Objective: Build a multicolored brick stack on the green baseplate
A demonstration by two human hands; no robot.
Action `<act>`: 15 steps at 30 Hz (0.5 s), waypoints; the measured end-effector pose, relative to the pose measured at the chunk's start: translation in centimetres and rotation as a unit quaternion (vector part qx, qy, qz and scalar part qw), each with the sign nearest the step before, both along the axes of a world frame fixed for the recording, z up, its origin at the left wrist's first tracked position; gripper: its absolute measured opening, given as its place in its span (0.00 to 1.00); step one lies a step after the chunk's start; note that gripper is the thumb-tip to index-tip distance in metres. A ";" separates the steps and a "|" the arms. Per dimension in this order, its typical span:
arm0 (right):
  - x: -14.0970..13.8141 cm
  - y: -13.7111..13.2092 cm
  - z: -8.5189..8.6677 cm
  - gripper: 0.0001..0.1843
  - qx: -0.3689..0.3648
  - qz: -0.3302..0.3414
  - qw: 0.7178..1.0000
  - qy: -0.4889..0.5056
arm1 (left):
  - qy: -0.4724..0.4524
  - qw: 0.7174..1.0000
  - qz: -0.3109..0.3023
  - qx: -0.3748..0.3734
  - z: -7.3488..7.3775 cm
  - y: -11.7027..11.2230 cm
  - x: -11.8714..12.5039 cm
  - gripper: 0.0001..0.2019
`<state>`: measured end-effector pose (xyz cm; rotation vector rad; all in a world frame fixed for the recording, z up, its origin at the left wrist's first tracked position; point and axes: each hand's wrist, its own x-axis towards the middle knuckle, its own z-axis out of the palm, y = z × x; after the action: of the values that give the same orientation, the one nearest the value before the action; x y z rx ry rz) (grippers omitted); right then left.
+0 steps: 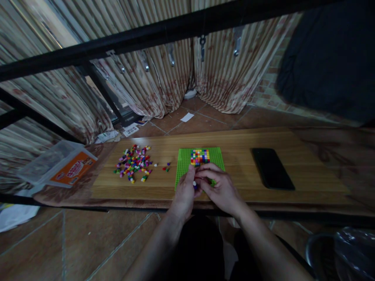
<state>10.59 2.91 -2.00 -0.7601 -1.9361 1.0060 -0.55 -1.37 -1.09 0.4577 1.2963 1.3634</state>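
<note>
A green baseplate (185, 160) lies on the wooden tabletop (234, 144), with a patch of small coloured bricks (199, 156) pressed onto its far middle. Both my hands meet over the plate's near edge. My left hand (185, 192) is closed with small bricks, one white and one dark, showing between its fingers. My right hand (218, 185) is curled, its fingertips pinched against the left hand's; what it holds is hidden. A pile of loose coloured bricks (133, 162) lies to the left of the plate, with a few strays (166, 168) nearer the plate.
A black phone (272, 168) lies flat to the right of the plate. A clear plastic box with an orange label (60, 164) sits at the table's left end. Black frame bars (123, 39) cross overhead. Curtains (164, 78) and tiled floor lie beyond.
</note>
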 end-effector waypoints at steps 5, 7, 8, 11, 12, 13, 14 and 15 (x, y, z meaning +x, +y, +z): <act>0.6 0.4 -0.4 0.05 -0.061 -0.053 0.995 0.062 | -0.011 1.000 -0.015 0.022 0.1 0.0 -0.1 0.20; 1.0 0.9 -0.7 0.07 -0.127 -0.100 0.979 0.127 | 0.013 0.999 -0.008 0.028 0.0 0.0 -0.3 0.19; 1.3 1.2 -0.9 0.08 -0.158 -0.120 0.967 0.159 | 0.028 0.999 -0.002 0.028 -0.1 0.0 -0.4 0.19; 1.8 2.1 -1.4 0.10 -0.219 -0.165 0.938 0.214 | 0.083 0.996 0.007 0.027 -0.4 -0.1 -0.5 0.18; 1.9 2.3 -1.5 0.11 -0.233 -0.174 0.932 0.217 | 0.101 0.995 0.007 0.028 -0.5 -0.1 -0.5 0.17; 2.0 2.4 -1.6 0.11 -0.246 -0.180 0.928 0.214 | 0.115 0.993 0.005 0.031 -0.7 -0.1 -0.4 0.16; 2.0 2.5 -1.7 0.12 -0.255 -0.184 0.926 0.208 | 0.125 0.991 0.001 0.036 -0.8 0.0 -0.3 0.15; 1.9 2.6 -1.7 0.13 -0.262 -0.186 0.925 0.201 | 0.132 0.990 -0.004 0.043 -1.0 0.1 -0.3 0.15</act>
<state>12.47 5.46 -3.74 -1.0701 -1.1208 1.3282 -0.82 -1.31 -2.13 0.7216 1.4511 1.3907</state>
